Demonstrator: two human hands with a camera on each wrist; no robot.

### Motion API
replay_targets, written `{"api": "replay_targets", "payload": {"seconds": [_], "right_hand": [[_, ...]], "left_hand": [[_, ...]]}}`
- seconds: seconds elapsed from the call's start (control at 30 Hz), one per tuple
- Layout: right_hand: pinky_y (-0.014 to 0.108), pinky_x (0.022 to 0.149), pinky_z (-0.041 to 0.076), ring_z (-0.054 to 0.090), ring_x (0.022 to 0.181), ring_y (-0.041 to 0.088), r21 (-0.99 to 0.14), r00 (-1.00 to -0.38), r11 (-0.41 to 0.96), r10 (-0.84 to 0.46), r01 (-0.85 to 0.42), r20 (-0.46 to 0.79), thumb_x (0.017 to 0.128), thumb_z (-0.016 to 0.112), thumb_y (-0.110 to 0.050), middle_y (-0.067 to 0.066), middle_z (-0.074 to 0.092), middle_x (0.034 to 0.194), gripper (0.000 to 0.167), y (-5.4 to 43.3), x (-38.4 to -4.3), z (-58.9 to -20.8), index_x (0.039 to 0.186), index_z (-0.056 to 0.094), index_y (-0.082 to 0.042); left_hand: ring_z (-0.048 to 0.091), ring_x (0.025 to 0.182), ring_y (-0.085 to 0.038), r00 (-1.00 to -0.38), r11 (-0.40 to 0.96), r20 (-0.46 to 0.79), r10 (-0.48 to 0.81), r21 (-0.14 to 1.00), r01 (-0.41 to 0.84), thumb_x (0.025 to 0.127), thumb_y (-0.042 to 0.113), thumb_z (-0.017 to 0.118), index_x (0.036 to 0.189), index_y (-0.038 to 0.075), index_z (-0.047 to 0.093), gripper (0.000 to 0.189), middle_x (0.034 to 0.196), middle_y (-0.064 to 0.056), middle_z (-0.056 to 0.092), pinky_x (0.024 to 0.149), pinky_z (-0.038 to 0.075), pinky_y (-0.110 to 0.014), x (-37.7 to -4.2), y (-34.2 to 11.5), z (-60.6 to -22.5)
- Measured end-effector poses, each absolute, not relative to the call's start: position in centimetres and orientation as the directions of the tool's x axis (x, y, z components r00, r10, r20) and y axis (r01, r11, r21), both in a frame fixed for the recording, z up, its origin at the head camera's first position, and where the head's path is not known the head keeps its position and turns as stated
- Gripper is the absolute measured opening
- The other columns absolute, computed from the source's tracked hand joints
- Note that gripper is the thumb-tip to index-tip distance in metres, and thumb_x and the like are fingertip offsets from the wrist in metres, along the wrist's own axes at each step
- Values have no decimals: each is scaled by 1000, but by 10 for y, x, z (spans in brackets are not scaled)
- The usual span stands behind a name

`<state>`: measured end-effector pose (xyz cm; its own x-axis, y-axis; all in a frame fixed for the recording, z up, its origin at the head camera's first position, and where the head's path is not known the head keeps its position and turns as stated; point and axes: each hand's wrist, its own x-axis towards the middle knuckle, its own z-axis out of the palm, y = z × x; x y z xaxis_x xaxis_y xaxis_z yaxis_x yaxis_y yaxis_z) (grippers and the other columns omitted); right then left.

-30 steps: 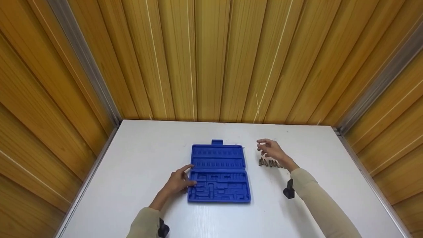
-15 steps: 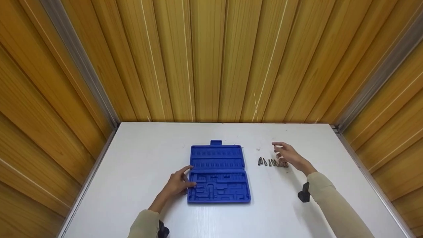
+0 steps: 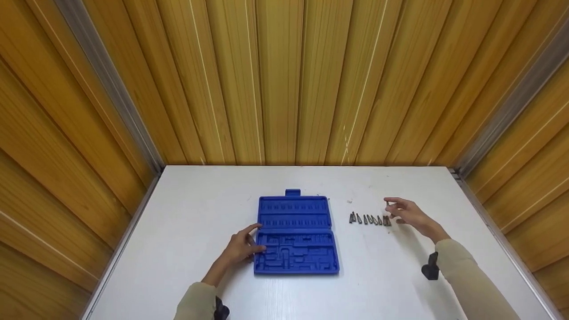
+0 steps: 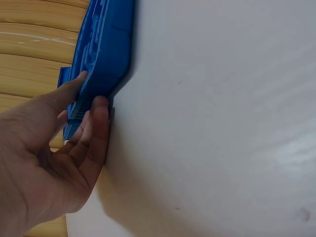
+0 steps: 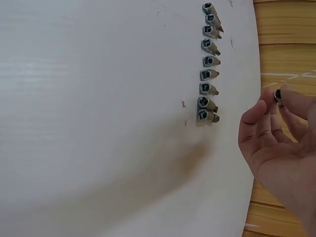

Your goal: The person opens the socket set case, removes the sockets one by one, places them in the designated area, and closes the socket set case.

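An unfolded blue plastic tool case [image 3: 326, 253] lies on the white table, its moulded recesses facing up. At its left side my left hand [image 3: 238, 246] grips the edge, thumb over the rim and fingers against the outer wall, as the left wrist view shows. My right hand [image 3: 413, 215] is raised beside the right end of a row of socket bits [image 3: 370, 220]. Between thumb and fingertip it pinches one small metal socket bit [image 5: 278, 95], its hollow end visible in the right wrist view. Several more bits [image 5: 209, 89] lie side by side below, apart from the hand.
The white table [image 3: 195, 200] meets a yellow wood-patterned wall [image 3: 284, 89] at the back, with similar walls on both sides. The case's latch tab [image 3: 292, 192] points to the back. A few small dark specks lie on the tabletop.
My right hand has moved right along the row of socket bits, uncovering the bits at its right end. My left hand and the case have stayed in place.
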<state>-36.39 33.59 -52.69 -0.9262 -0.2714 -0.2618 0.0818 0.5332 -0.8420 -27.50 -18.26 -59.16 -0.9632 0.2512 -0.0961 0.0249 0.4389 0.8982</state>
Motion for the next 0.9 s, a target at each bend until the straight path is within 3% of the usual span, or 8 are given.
{"api": "replay_targets", "payload": {"seconds": [0.13, 0.57, 0.77, 0.9], "right_hand": [[32, 83, 54, 62, 98, 11, -820, -938, 571, -264, 35, -223, 108, 52, -19, 24, 60, 123, 54, 346, -361, -532, 151, 37, 9], [23, 61, 46, 57, 84, 16, -739, -950, 669, -273, -75, -151, 105, 55, -8, 28, 62, 111, 42, 361, -351, -562, 140, 48, 13], [24, 66, 47, 58, 93, 21, -687, -960, 721, -244, -87, -134, 103, 56, -5, 29, 61, 115, 40, 361, -348, -570, 139, 52, 11], [32, 78, 49, 60, 98, 29, -653, -961, 747, -253, -124, -107, 102, 57, -4, 28, 63, 114, 38, 357, -346, -572, 137, 54, 11]], "left_hand": [[57, 54, -11, -965, 445, -96, 244, 895, 23, 87, 11, 81, 148, 4, 50, 70, 80, -8, 61, 50, 51, -26, -278, -182, -591], [58, 54, -10, -967, 454, -94, 237, 891, 24, 87, 10, 81, 148, 3, 50, 69, 79, -9, 62, 50, 52, -25, -278, -182, -588], [59, 54, -11, -968, 453, -92, 235, 891, 25, 86, 11, 82, 147, 4, 51, 68, 79, -10, 62, 50, 54, -28, -277, -181, -590], [59, 55, -12, -967, 461, -102, 232, 887, 17, 86, 11, 82, 147, 5, 51, 68, 79, -9, 62, 50, 54, -28, -276, -181, -593]]}}
